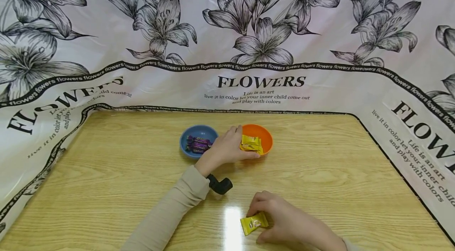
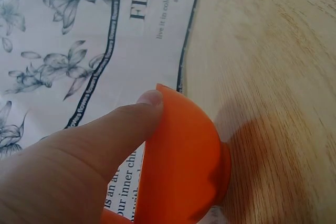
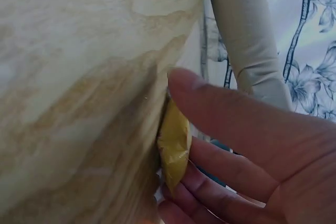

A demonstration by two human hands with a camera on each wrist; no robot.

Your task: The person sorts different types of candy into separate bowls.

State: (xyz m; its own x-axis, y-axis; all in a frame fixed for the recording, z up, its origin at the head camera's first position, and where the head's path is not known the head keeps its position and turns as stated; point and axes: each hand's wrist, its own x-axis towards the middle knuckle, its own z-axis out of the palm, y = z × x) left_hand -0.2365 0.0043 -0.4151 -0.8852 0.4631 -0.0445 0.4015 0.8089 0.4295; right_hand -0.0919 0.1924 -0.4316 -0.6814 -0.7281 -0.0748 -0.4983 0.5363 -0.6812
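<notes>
My left hand [image 1: 232, 146] grips the left side of an orange bowl [image 1: 264, 134]. In the left wrist view, its thumb lies against the rim of the orange bowl [image 2: 181, 156]. Inside that bowl are several yellow-wrapped candies [image 1: 251, 144], partly behind the hand. Nearer the front, my right hand [image 1: 286, 217] curls its thumb and fingers around one yellow-wrapped candy [image 1: 254, 223]. The right wrist view has this candy [image 3: 176, 142] between thumb and fingers, close to the tabletop; whether it touches the wood I cannot tell.
A blue bowl [image 1: 188, 134] with several purple-wrapped candies [image 1: 197, 145] stands left of the orange one, partly behind the left wrist. A black wrist-worn piece [image 1: 221, 185] juts from the left sleeve. Flower-printed sheeting [image 1: 261, 102] borders the wooden table [image 1: 330, 164] at back and sides.
</notes>
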